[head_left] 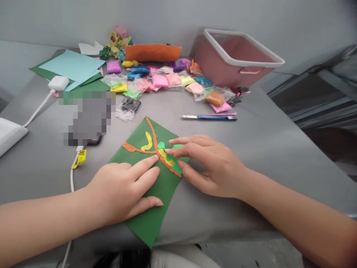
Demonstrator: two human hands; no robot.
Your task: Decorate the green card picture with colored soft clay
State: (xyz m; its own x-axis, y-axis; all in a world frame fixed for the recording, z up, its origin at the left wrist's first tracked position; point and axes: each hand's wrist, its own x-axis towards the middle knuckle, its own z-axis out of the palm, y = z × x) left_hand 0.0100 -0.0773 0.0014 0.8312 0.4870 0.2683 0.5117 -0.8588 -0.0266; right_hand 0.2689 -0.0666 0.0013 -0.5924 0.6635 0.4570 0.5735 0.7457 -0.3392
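A dark green sheet of paper lies turned cornerwise on the table in front of me. Strips of orange clay branch across it, with a curved piece of yellow clay between two of them. My left hand rests flat on the sheet, fingers stretched out, the index tip beside the orange strips' meeting point. On the right part, light green clay and more yellow clay lie along an orange strip. My right hand has thumb and fingers around the light green clay, which they partly hide.
Bagged coloured clay lies across the back, beside a pink bin and an orange curved piece. A blue cutter lies right of centre. Paper sheets, a blurred-out device and a white cable are left.
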